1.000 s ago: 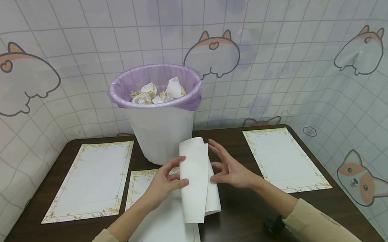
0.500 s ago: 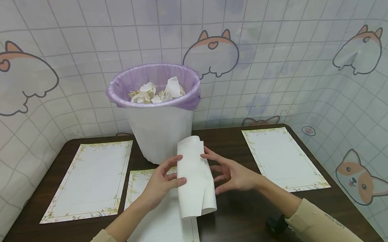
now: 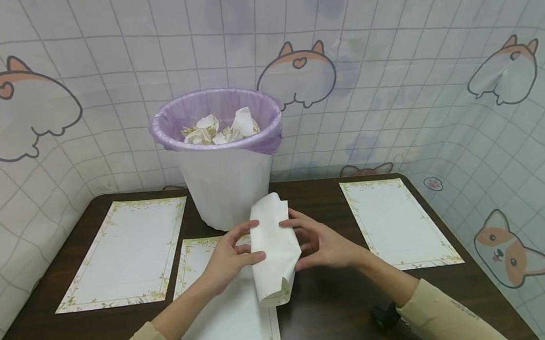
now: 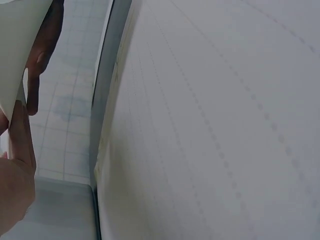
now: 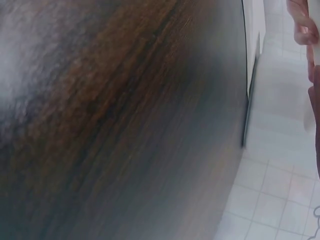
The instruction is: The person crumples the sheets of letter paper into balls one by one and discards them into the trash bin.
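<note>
A loosely rolled sheet of paper [image 3: 273, 252], white side out, is held up in front of the bin in the head view. My left hand [image 3: 224, 260] pinches its left side, thumb in front. On the right side, my right hand [image 3: 324, 243] grips it with curled fingers and thumb, and the paper bulges and creases there. A bit of printed border shows at its curled lower end. Below lies a lined sheet [image 3: 225, 321] with a floral border, partly covered by the left arm. The left wrist view catches the held paper [image 4: 17, 45] at its edge.
Behind the hands stands a white bin [image 3: 227, 188] with a purple liner [image 3: 178, 139], holding crumpled paper [image 3: 242, 124]. Bordered sheets lie at left [image 3: 124, 255] and right [image 3: 400, 225] on the dark wooden table [image 3: 335, 310]. A tile-patterned curtain [image 3: 388, 82] surrounds the table.
The right fingers were loose at the paper's side and now press in on it. The roll has gone from smooth to creased, its lower right corner curling inward. The left hand keeps its hold.
</note>
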Tool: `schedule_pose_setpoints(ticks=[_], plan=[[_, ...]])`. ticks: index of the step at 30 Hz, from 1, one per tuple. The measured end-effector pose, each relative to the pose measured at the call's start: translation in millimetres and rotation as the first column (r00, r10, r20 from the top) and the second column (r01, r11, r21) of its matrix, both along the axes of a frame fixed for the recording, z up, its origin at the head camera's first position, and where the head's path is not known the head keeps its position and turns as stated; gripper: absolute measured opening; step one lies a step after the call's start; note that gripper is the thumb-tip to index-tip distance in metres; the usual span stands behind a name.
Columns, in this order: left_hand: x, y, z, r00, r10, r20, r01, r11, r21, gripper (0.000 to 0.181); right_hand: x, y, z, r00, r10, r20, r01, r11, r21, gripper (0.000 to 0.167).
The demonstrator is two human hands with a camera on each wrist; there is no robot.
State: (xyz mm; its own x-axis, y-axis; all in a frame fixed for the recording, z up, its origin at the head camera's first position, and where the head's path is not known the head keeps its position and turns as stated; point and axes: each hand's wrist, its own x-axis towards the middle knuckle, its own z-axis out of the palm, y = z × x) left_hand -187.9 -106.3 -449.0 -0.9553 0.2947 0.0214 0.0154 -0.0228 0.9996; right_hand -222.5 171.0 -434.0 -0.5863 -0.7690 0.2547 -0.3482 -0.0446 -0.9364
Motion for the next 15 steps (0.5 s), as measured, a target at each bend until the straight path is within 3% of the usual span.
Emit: schedule_pose_setpoints(ticks=[15], plan=[[-1.4,7.1,0.5,1.000,0.022,0.010,-0.022,1.000,0.013,0.070,1.9,-7.9,-1.3,0.990,-0.125,-0.061,0.123,0.992,-0.029,0.058]])
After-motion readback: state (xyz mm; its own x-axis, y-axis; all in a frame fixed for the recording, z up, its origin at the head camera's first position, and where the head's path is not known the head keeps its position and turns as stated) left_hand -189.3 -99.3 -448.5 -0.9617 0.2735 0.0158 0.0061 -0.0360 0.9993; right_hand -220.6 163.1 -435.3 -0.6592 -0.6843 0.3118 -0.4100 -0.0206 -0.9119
